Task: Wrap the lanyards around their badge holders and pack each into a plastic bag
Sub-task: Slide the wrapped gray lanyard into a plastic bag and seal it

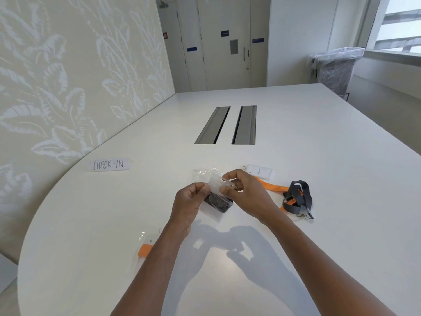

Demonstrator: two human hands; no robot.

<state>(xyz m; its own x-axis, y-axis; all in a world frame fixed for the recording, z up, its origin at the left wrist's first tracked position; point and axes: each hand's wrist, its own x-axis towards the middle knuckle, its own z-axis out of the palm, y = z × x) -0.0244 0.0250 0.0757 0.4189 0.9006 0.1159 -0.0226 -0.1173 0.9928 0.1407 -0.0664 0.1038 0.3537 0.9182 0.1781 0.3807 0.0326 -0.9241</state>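
Above the white table (296,137), my left hand (191,201) pinches the edge of a clear plastic bag (215,183). A badge holder wound in a black lanyard (218,202) sits partly inside it. My right hand (245,190) pinches the bag's other edge beside the lanyard's metal clip (227,182). To the right lies a white badge holder (259,171) with an orange lanyard (272,184). That lanyard runs into a loose black lanyard (300,199). An orange-wrapped badge in a bag (145,247) lies near my left forearm.
More clear plastic (202,173) lies just behind my hands. A handwritten "CHECK-IN" sign (109,165) stands at the left near the leaf-patterned wall. Two metal cable slots (227,125) are set into the table's middle. A plastic-covered bin (335,67) stands beyond the far right corner.
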